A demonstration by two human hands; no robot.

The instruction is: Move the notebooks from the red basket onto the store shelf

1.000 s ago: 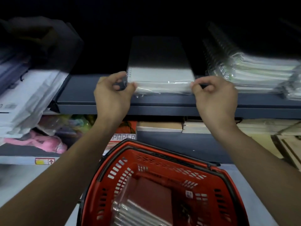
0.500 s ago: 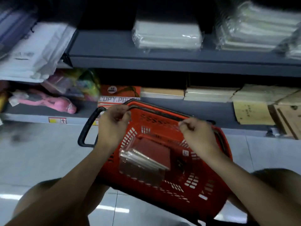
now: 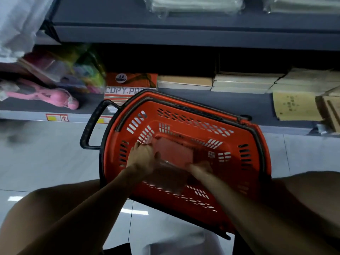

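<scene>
2 hands reach down into 1 red basket (image 3: 257, 162) that sits on the floor by the store shelf (image 3: 184, 32). The left hand (image 3: 142, 156) is on the left edge of a wrapped pack of notebooks (image 3: 174, 155) with a red cover, fingers curled on it. The right hand (image 3: 200, 167) touches the pack's right side, but I cannot tell if it has closed on it. How many notebooks are in the pack is not clear. The pack lies on the basket's bottom. 2 wrapped stacks (image 3: 193, 5) sit on the top shelf. 1 box of copy paper (image 3: 131, 83) stands on the lower shelf.
</scene>
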